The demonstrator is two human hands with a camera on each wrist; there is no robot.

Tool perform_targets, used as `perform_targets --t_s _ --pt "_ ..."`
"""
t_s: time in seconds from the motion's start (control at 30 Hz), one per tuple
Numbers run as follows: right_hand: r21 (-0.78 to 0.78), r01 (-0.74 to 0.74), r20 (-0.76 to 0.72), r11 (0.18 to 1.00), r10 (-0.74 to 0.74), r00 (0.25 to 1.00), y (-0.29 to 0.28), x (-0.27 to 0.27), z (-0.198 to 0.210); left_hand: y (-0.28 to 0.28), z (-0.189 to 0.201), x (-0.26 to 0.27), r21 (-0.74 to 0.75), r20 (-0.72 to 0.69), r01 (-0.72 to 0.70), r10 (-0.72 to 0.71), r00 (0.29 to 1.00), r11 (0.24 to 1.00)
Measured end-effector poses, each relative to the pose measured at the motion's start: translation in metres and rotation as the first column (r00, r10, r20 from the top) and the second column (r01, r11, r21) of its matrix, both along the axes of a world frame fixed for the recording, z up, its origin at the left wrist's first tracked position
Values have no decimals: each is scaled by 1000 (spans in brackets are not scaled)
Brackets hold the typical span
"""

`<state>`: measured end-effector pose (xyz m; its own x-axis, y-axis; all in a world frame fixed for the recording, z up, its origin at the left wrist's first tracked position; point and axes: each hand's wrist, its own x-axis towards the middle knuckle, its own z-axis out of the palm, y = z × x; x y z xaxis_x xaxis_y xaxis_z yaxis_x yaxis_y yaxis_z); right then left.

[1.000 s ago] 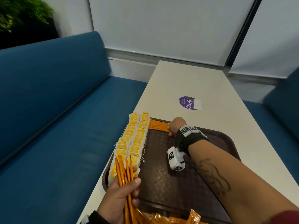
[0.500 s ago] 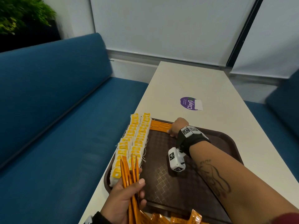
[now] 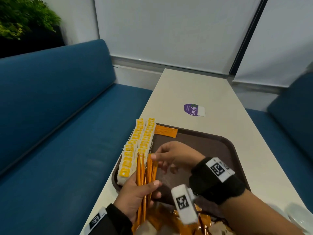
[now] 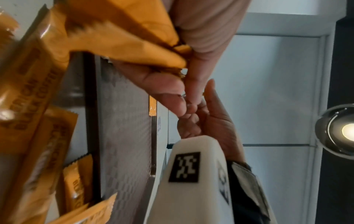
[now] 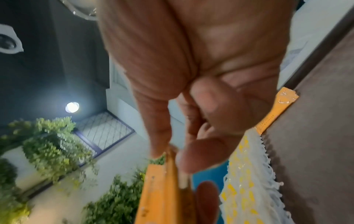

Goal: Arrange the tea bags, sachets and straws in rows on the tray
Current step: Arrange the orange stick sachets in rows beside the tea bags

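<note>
Two rows of yellow-tagged tea bags [image 3: 137, 146] [image 5: 247, 174] line the left side of the brown tray [image 3: 203, 146]. One orange stick sachet [image 3: 165, 131] [image 5: 277, 110] [image 4: 152, 106] lies across the tray's far left corner. My left hand [image 3: 147, 187] grips an upright bundle of orange sachets [image 3: 144, 173] [image 4: 124, 37] over the tray's near left corner. My right hand [image 3: 159, 160] is at the top of that bundle. Its thumb and index finger pinch the tip of one sachet [image 5: 164, 169].
Loose orange sachets [image 3: 169, 223] [image 4: 28, 106] are heaped at the tray's near edge. The white table [image 3: 194, 89] carries a purple sticker [image 3: 194, 109]. A blue bench [image 3: 50, 133] runs along the left. A white dish [image 3: 298, 216] sits at the near right.
My right hand left the sachet at the tray's far corner and came back to the bundle, taking hold of one tip. The left hand kept its grip and shifted slightly.
</note>
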<state>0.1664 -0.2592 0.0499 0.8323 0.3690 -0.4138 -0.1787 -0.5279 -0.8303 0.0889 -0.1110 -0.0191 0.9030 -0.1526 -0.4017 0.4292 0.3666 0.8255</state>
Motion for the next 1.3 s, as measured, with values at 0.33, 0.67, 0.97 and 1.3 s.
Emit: perform_targets --t_s 0.33,0.67,0.97,1.3 --pt "238 213 55 948 -232 971 -25 -55 1 5 2 -21 -17 -23 -48 48 999 999" --pt "311 260 224 914 -337 914 -35 -74 -4 9 6 -24 -36 -27 -210 209 978 977" --pt "305 92 519 948 -247 818 -38 -84 -15 12 15 -12 -230 -92 -212 196 976 950" --pt "503 227 261 834 -397 880 -38 -81 -21 6 11 -12 -84 -4 -133 133 991 988"
